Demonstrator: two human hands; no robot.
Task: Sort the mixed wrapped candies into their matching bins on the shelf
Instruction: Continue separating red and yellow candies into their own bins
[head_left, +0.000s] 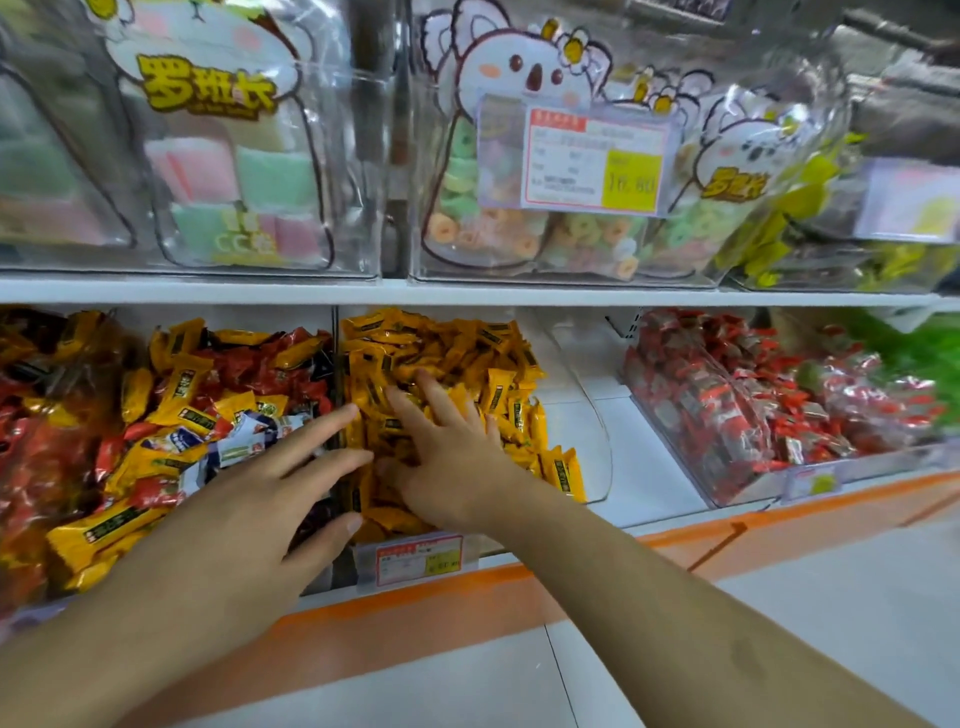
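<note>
On the lower shelf a clear bin (597, 415) holds a heap of yellow wrapped candies (467, 353). My right hand (441, 457) lies flat on that heap with fingers spread and straight. Left of a clear divider, a mixed pile (208, 395) shows yellow, red and a few white-and-blue wrapped candies (244, 436). My left hand (260, 499) hovers over the right part of the mixed pile, fingers stretched toward the divider, holding nothing that I can see. A bin of red wrapped candies (753, 405) stands further right.
The upper shelf carries clear bins with pastel candy bags (234, 171) and ring-shaped sweets (519, 234), plus a price tag (587, 156). A small price label (418, 558) hangs on the yellow bin's front. An orange-edged ledge (467, 603) runs below the shelf.
</note>
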